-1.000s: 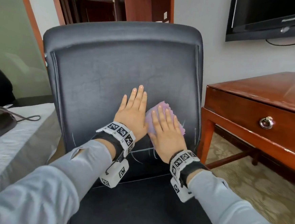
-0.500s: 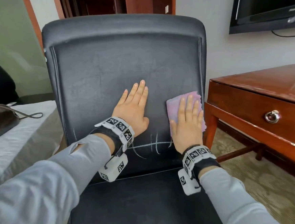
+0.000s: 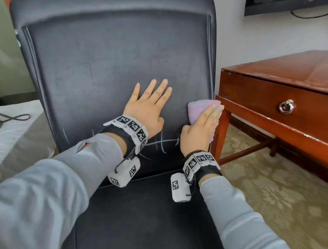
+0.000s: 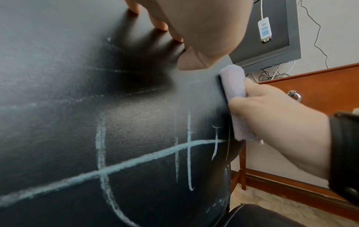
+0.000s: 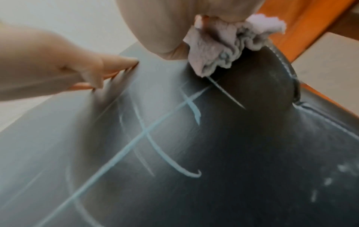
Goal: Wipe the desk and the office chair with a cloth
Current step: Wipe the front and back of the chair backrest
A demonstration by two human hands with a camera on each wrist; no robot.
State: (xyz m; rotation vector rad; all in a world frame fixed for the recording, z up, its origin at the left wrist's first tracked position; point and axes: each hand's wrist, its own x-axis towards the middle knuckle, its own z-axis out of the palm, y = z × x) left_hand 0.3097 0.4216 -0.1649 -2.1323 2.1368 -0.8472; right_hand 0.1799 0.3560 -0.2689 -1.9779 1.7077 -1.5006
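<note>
at the right edge of the chair backrest (image 3: 109, 61), the right hand (image 3: 200, 127) presses a folded lilac cloth (image 3: 199, 109) against the side seam, fingers curled over the cloth and grasping it. the left hand (image 3: 148, 107) lies flat and released on the backrest, just left of the cloth hand, fingers straight, bracing the chair. step in hand, by judgement: wiping the chair back. pale blue chalk marks (image 4: 136, 165) remain just below both hands, uncleaned. the next move calls for bringing the cloth down and leftward across those lines with firm pressure. the wooden surface (image 3: 300, 72) stands beyond the right hand; whether it has been wiped cannot be told.
</note>
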